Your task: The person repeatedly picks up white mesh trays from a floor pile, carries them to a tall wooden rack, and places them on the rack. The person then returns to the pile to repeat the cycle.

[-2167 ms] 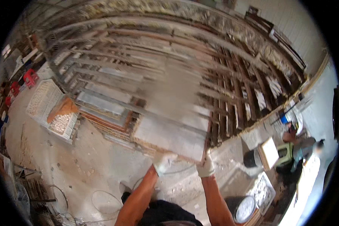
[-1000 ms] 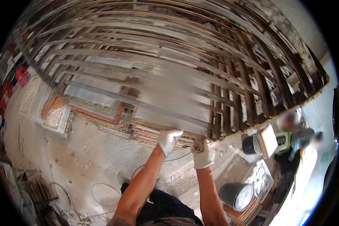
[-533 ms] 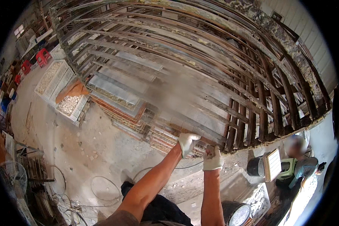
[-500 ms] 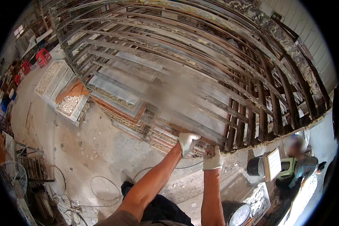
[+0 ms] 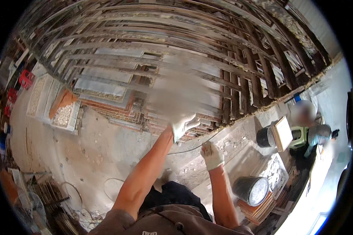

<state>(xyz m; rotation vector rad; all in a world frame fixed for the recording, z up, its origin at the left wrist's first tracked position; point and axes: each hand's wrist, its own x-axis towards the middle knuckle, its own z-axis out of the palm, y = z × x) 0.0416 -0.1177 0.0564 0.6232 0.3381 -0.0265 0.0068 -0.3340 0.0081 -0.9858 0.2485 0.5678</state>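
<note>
Your gloved left hand (image 5: 183, 126) gripped the lower edge of a blurred grey slab (image 5: 180, 92) — held up against the wooden drying rack (image 5: 239, 66). Your right hand (image 5: 212, 155) hung lower, apart from it — curled, grip unclear.

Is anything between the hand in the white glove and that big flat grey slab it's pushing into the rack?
Nothing visible: the left hand in a white glove already touches the blurred flat grey slab, beside the rusty metal rack.
</note>
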